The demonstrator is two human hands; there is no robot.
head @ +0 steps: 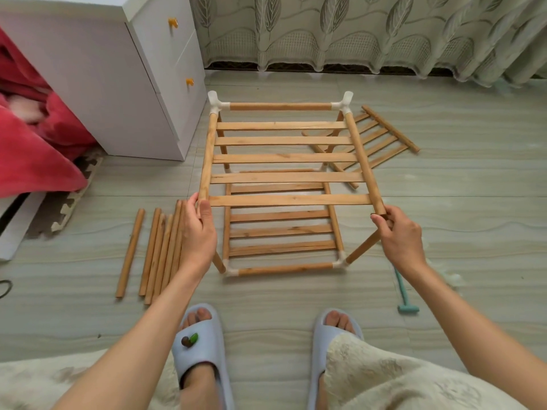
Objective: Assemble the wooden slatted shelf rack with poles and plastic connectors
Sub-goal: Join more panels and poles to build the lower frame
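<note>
An upper slatted wooden shelf (285, 158) is raised above a lower slatted shelf (281, 232) on the floor. Its far corners sit in white plastic connectors (215, 104) (344, 103) joined by a pole (279, 106). My left hand (199, 229) grips the near end of the shelf's left rail. My right hand (398, 235) grips the near end of the right rail, over an upright pole (362, 247). The lower shelf's front pole (284, 269) runs between two white connectors (340, 261).
Several loose poles (157, 250) lie on the floor to the left. A third slatted shelf (373, 140) lies at the back right. A teal tool (404, 291) lies at the right. A white cabinet (124, 75) and red blanket (32, 137) stand left; my slippered feet (201, 341) are near.
</note>
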